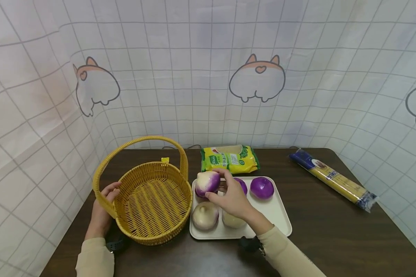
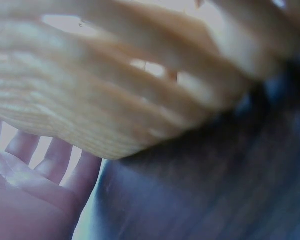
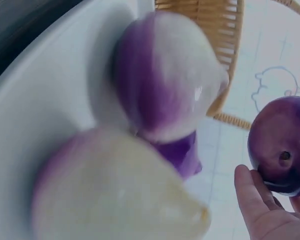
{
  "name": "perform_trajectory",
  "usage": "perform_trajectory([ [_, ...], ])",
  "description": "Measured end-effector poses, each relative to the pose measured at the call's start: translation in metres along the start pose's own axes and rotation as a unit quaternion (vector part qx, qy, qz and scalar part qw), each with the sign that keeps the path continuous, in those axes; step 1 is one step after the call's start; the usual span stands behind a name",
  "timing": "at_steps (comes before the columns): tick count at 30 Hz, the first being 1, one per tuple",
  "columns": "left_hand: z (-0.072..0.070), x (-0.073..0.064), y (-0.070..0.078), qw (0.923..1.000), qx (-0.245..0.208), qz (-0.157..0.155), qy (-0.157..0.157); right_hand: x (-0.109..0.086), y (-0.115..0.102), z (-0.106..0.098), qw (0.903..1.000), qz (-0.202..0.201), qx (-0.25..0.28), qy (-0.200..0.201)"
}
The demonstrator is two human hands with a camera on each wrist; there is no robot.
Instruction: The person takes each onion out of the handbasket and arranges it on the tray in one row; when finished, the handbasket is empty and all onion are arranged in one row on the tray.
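My right hand (image 1: 230, 196) holds a purple-and-white turnip (image 1: 208, 182) above the back left of a white tray (image 1: 275, 221); the right wrist view shows the purple underside of this turnip (image 3: 282, 145) at the fingertips. More turnips lie on the tray: a whitish one (image 1: 205, 216) at front left, another pale one (image 1: 233, 221) partly under my wrist, and a purple one (image 1: 262, 187) at back right. My left hand (image 1: 101, 215) grips the left rim of a yellow wicker basket (image 1: 159, 239). Its fingertips are hidden by the basket wall in the left wrist view.
The basket's tall handle (image 1: 152, 137) arches over it, left of the tray. A yellow-green packet (image 1: 230, 159) lies behind the tray, and a long spaghetti pack (image 1: 332, 179) at the right. The dark table (image 1: 319, 231) meets a white grid-patterned cloth backdrop (image 1: 201, 100).
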State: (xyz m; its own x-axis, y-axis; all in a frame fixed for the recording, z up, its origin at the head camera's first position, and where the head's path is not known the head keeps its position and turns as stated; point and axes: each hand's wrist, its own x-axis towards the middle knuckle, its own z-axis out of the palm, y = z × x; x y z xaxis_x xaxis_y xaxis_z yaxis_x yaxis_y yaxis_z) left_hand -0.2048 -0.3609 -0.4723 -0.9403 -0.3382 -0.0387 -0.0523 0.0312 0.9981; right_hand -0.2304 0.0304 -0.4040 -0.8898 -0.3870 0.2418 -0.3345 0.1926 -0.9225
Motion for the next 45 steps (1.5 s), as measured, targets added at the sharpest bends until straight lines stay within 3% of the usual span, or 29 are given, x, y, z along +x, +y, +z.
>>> perform_trajectory([
  [9,-0.007,0.018,-0.018,0.9999,0.012,-0.006,0.009,-0.005,0.040,-0.022,0.9992,-0.001,0.004,0.039],
  [20,-0.001,0.002,-0.006,1.0000,-0.005,0.000,-0.005,-0.027,0.063,-0.058,0.9970,0.024,-0.012,0.073],
  [30,-0.007,0.014,-0.020,1.0000,-0.005,-0.007,-0.002,-0.041,0.076,-0.077,0.9959,0.017,0.012,0.088],
  [38,-0.005,0.015,-0.020,0.9998,0.002,-0.018,-0.002,-0.055,0.090,-0.089,0.9947,-0.013,0.018,0.100],
  [45,-0.007,0.016,-0.022,0.9999,0.006,-0.009,-0.001,-0.062,0.097,-0.095,0.9954,-0.025,0.012,0.092],
])
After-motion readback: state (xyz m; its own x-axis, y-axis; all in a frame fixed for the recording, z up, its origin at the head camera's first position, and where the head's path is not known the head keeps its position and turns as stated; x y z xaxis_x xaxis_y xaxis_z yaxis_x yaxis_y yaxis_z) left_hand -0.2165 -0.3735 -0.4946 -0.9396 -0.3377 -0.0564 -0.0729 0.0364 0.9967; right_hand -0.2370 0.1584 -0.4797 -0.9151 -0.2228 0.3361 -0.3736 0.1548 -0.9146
